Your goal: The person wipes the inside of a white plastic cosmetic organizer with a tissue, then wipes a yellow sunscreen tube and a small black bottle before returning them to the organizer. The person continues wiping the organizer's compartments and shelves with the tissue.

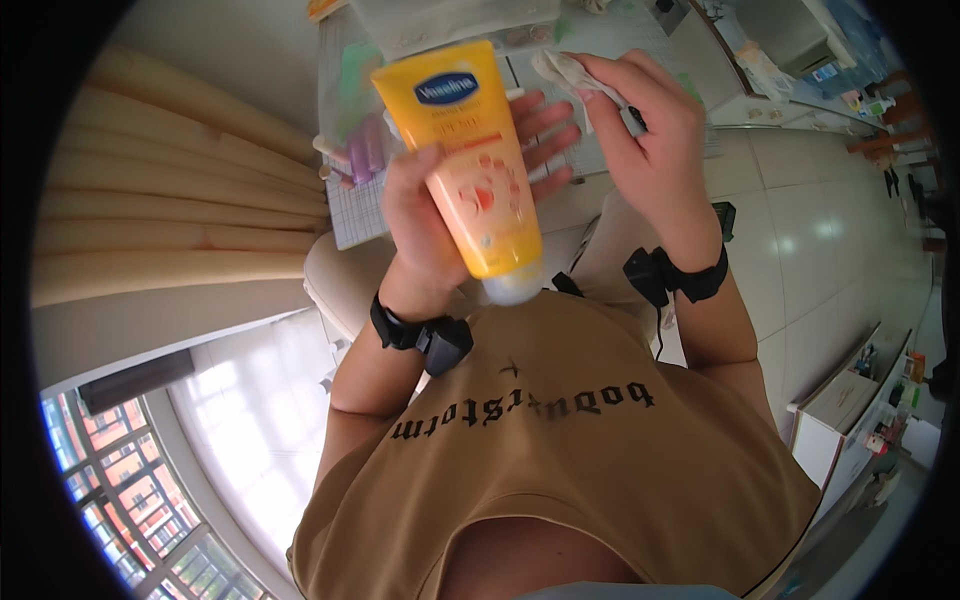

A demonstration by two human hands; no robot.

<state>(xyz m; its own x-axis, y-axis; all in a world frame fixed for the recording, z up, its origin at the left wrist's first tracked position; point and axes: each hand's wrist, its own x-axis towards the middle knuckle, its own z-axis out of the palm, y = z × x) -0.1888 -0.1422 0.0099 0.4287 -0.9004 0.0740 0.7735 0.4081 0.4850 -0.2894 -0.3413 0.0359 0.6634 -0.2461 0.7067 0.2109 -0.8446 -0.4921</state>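
Observation:
A yellow and peach squeeze tube of sunscreen lotion (478, 175) lies across the palm of my left hand (425, 210), its pale cap pointing down toward my chest. My thumb presses on its near side, and the other fingers reach out behind it to the right. To the right and a little higher, my right hand (655, 140) pinches a crumpled whitish cloth (565, 72) between thumb and fingertips. The cloth is apart from the tube. Each wrist wears a black strap with a small black device.
Beyond my hands stands a table (360, 215) with a gridded top, bearing a clear plastic bin (440, 22) and purple bottles (366, 148). A beige curtain (190, 180) hangs at the left. On the right are a tiled floor (790, 200) and a low white cabinet (835, 420).

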